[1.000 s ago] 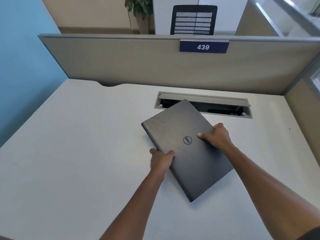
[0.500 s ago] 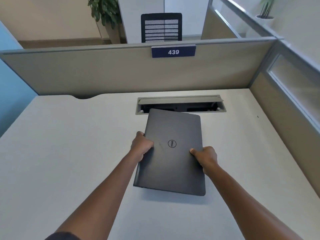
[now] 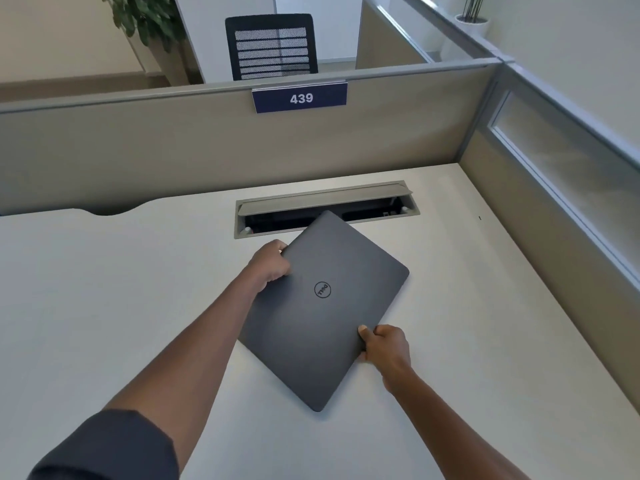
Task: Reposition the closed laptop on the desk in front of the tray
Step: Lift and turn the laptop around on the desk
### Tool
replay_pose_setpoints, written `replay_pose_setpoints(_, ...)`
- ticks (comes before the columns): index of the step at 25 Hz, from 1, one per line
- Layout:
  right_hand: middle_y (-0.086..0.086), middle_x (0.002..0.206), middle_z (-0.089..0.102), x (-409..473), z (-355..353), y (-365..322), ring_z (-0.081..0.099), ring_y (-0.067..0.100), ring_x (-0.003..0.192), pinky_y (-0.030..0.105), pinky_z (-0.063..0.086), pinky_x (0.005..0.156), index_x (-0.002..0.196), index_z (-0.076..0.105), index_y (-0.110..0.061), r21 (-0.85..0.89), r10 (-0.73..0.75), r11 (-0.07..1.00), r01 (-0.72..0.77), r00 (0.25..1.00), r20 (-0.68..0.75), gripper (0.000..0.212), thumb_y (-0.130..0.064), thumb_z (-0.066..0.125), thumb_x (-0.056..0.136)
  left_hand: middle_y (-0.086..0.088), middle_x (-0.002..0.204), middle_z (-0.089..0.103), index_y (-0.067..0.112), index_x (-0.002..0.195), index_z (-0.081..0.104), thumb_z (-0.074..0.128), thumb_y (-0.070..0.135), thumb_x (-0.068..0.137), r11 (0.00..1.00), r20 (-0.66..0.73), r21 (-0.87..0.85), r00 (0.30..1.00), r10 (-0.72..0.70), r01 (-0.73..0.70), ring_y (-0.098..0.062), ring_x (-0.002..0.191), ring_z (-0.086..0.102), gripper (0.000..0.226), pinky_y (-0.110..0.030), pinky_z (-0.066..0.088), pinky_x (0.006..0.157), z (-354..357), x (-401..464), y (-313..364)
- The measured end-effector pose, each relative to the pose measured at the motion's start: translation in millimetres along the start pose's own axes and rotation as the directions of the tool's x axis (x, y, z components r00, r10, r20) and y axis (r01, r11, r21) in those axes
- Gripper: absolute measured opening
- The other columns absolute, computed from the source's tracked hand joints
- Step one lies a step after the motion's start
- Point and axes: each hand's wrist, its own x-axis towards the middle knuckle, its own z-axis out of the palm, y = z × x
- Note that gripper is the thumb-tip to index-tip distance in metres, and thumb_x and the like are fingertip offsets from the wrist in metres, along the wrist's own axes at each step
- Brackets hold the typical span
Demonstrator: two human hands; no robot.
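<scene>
- The right hand [image 3: 384, 348] is the nearer one: it pinches the laptop [image 3: 322, 306] at its near right edge, thumb on the lid, fingers tucked underneath.
- The laptop, closed, lies on the desk [image 3: 104, 289] between both hands, skewed: its long axis runs from near right to far left, one corner pointing at the person.
- The left hand [image 3: 270, 265] grips the far left edge, fingers curled over it.
- The far corner overlaps the tray [image 3: 325, 206], a recessed slot in the desk.
- Judged from this, squaring it calls for turning the long edges parallel to the tray.
</scene>
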Motion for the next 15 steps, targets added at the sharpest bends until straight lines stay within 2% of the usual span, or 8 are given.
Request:
replay_pose_setpoints(2, 0.004, 0.053, 0.065, -1.6, 3.8, 3.6, 0.070, 0.025, 0.055, 0.046, 0.060, 0.074, 0.066, 0.059, -0.003, 0.100, 0.013, 0.995, -0.019, 0.998, 0.058, 0.033, -0.023, 0.066, 0.091, -0.013, 0.111, 0.069, 0.018, 0.122, 0.061, 0.054, -0.001, 0.079, 0.998, 0.023, 0.051, 0.999, 0.029, -0.030, -0.034, 0.102, 0.066, 0.047, -0.033, 0.049, 0.076, -1.3, 11.3, 6.6)
replay_pose_setpoints(4, 0.013, 0.059, 0.072, -2.3, 7.6, 5.2, 0.072, 0.027, 0.058, 0.049, 0.061, 0.077, 0.079, 0.063, 0.009, 0.163, 0.006, 0.986, -0.022, 0.995, 0.103, 0.032, -0.021, 0.066, 0.092, -0.016, 0.110, 0.070, 0.016, 0.120, 0.064, 0.053, -0.002, 0.079, 0.990, 0.044, 0.122, 0.997, 0.067, -0.072, -0.034, 0.101, 0.066, 0.046, -0.032, 0.048, 0.076, -1.6, 22.3, 13.9)
replay_pose_setpoints(7, 0.021, 0.067, 0.074, -5.4, 14.4, 7.4, 0.074, 0.033, 0.066, 0.047, 0.063, 0.071, 0.078, 0.062, 0.008, 0.226, -0.014, 0.974, -0.024, 0.986, 0.163, 0.032, -0.020, 0.066, 0.093, -0.019, 0.113, 0.068, 0.008, 0.115, 0.065, 0.049, -0.003, 0.081, 0.957, 0.070, 0.257, 0.990, 0.122, -0.137, -0.032, 0.096, 0.062, 0.039, -0.030, 0.045, 0.077, 2.5, 35.4, 22.6)
replay_pose_setpoints(9, 0.018, 0.071, 0.076, -6.4, 16.6, 8.8, 0.076, 0.031, 0.070, 0.039, 0.063, 0.066, 0.081, 0.066, 0.008, 0.244, -0.023, 0.969, -0.031, 0.976, 0.217, 0.031, -0.020, 0.063, 0.095, -0.015, 0.120, 0.066, 0.008, 0.119, 0.064, 0.047, -0.004, 0.083, 0.933, 0.075, 0.325, 0.988, 0.136, -0.153, -0.033, 0.110, 0.060, 0.041, -0.037, 0.050, 0.096, 7.1, 43.5, 24.5)
replay_pose_setpoints(11, 0.018, 0.075, 0.077, -3.9, 15.2, 9.0, 0.076, 0.029, 0.072, 0.035, 0.062, 0.064, 0.085, 0.068, 0.007, 0.249, -0.022, 0.967, -0.047, 0.963, 0.268, 0.031, -0.020, 0.060, 0.097, -0.012, 0.125, 0.063, 0.010, 0.124, 0.062, 0.046, -0.003, 0.083, 0.909, 0.083, 0.386, 0.987, 0.136, -0.158, -0.034, 0.118, 0.056, 0.045, -0.048, 0.046, 0.106, 13.8, 51.7, 26.4)
replay_pose_setpoints(15, 0.022, 0.081, 0.076, 1.0, 12.3, 4.8, 0.077, 0.028, 0.071, 0.032, 0.061, 0.059, 0.093, 0.067, 0.012, 0.267, 0.009, 0.959, -0.099, 0.948, 0.319, 0.034, -0.020, 0.058, 0.098, -0.013, 0.128, 0.060, 0.011, 0.124, 0.060, 0.043, -0.002, 0.081, 0.859, 0.075, 0.474, 0.981, 0.180, -0.194, -0.035, 0.119, 0.054, 0.047, -0.046, 0.045, 0.105, 31.1, 66.2, 34.7)
